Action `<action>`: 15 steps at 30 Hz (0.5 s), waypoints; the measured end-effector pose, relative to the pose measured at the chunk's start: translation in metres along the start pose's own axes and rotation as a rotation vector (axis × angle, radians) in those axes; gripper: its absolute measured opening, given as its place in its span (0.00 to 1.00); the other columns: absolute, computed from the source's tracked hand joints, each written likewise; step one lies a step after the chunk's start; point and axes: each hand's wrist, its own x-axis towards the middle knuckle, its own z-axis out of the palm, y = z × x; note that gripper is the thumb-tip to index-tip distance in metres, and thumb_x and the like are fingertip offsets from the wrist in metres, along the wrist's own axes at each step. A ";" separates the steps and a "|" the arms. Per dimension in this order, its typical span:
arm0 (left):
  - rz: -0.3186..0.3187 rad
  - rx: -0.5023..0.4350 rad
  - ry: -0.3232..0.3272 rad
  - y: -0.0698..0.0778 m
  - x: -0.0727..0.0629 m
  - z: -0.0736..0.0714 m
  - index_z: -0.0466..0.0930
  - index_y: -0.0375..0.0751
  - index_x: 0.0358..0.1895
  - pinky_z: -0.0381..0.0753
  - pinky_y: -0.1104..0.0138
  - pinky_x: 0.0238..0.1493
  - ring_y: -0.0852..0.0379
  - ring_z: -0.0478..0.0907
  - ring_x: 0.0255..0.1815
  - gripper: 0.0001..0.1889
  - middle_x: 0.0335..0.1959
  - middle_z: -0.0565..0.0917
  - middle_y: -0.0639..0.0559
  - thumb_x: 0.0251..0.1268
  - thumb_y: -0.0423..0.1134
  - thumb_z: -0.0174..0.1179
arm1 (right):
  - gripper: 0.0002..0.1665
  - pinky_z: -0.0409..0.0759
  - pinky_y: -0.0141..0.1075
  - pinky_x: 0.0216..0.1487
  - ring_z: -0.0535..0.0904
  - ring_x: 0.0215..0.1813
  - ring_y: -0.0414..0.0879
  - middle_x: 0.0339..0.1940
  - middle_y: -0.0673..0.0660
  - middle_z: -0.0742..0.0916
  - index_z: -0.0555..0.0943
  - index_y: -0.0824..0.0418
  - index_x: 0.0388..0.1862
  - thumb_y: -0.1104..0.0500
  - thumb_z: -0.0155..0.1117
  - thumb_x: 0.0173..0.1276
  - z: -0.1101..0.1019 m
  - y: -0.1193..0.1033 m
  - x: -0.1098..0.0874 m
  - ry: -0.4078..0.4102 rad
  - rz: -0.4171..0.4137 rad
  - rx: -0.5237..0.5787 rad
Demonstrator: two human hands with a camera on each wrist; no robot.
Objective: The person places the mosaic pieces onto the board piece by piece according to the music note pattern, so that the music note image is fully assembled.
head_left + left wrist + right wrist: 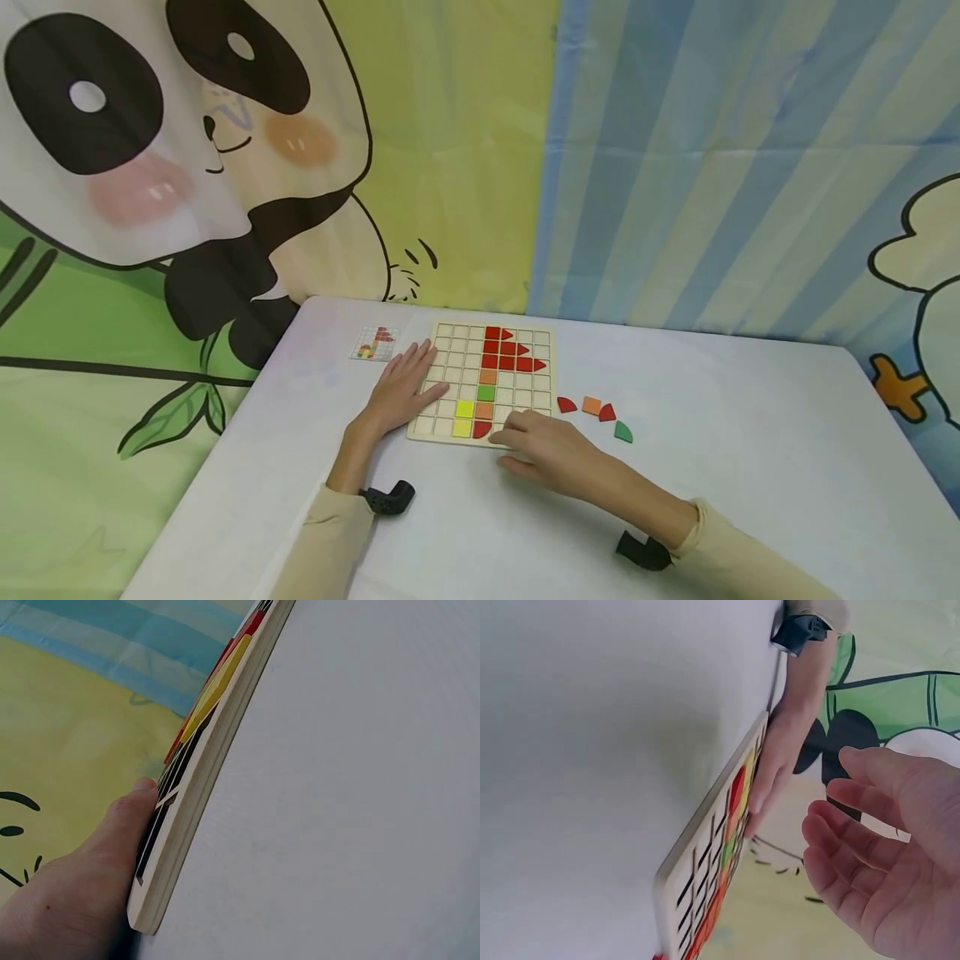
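Observation:
A wooden grid board (452,371) lies on the white table. In it sit red squares and pointed red pieces at the top. Below them come orange and green squares, two yellow squares (464,409) and a rounded red piece (482,430) at the bottom edge. My left hand (401,387) rests on the board's left edge, fingers extended and thumb over the grid. Over the lower right part of the board hovers my right hand (551,450), its fingers loosely bent. The right wrist view shows nothing between the fingers of that hand (889,847).
Right of the board lie a red quarter-round piece (566,405), an orange square (591,405), another red piece (607,412) and a green quarter-round piece (623,432). A small pattern card (375,343) is at the board's upper left. A printed curtain (450,167) hangs behind the table.

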 end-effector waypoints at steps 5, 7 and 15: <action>0.005 -0.008 -0.004 -0.001 0.000 -0.001 0.52 0.41 0.84 0.41 0.46 0.85 0.44 0.42 0.88 0.43 0.86 0.50 0.46 0.77 0.61 0.52 | 0.16 0.79 0.24 0.36 0.78 0.38 0.39 0.39 0.49 0.87 0.89 0.56 0.50 0.58 0.79 0.63 -0.006 0.006 -0.026 0.012 0.053 0.007; 0.004 -0.012 -0.005 -0.001 0.000 -0.001 0.52 0.41 0.84 0.41 0.46 0.85 0.44 0.42 0.88 0.43 0.87 0.50 0.46 0.77 0.61 0.53 | 0.16 0.78 0.24 0.35 0.77 0.37 0.38 0.39 0.49 0.87 0.90 0.56 0.50 0.58 0.79 0.63 -0.006 0.011 -0.033 0.004 0.074 0.015; 0.006 -0.016 -0.001 -0.001 0.000 0.000 0.52 0.41 0.84 0.41 0.46 0.85 0.44 0.42 0.88 0.42 0.87 0.50 0.46 0.77 0.61 0.53 | 0.16 0.78 0.24 0.34 0.75 0.36 0.36 0.39 0.50 0.87 0.90 0.56 0.50 0.59 0.78 0.63 -0.001 0.025 -0.051 -0.022 0.124 0.047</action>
